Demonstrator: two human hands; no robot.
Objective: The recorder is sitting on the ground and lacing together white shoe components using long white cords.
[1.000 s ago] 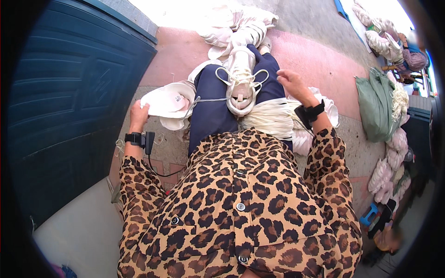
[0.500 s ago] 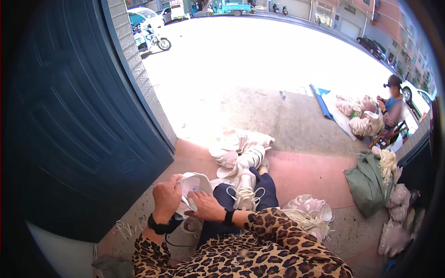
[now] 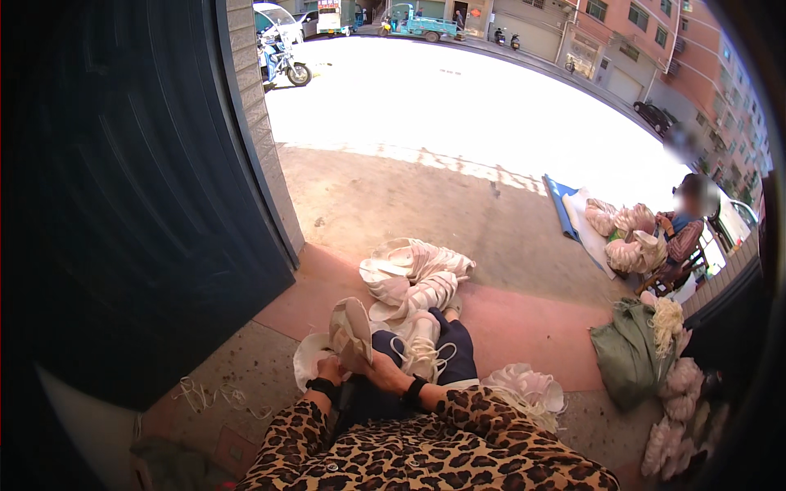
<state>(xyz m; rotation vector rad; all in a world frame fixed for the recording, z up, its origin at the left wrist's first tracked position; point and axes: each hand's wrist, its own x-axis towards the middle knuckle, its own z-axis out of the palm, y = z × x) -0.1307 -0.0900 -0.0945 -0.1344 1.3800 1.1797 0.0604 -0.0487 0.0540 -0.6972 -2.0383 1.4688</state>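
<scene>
A pale beige shoe upper [image 3: 350, 329] stands up in front of me over my left thigh. My right hand [image 3: 385, 371] is closed on its lower right side. My left hand [image 3: 330, 368] grips near its lower left, fingers partly hidden. Just behind the left hand is a rounded white piece [image 3: 308, 357], also like a shoe upper; I cannot tell whether the two are joined. On my lap, right of my hands, lies a white shoe upper with loose laces [image 3: 422, 348]. Bundles of white shoe uppers [image 3: 422, 274] rest on the floor beyond my feet.
A dark door [image 3: 155, 188] stands at left, with loose laces [image 3: 213, 397] on the floor nearby. Right of me are another upper bundle [image 3: 528, 385] and a green sack [image 3: 630, 356]. Farther right, a seated person [image 3: 684, 237] works beside more bundles [image 3: 634, 250].
Both hands have moved lower and closer together. The shoe upper has turned from its open side to a beige face, and the right hand has left its opening. My view has shifted slightly.
</scene>
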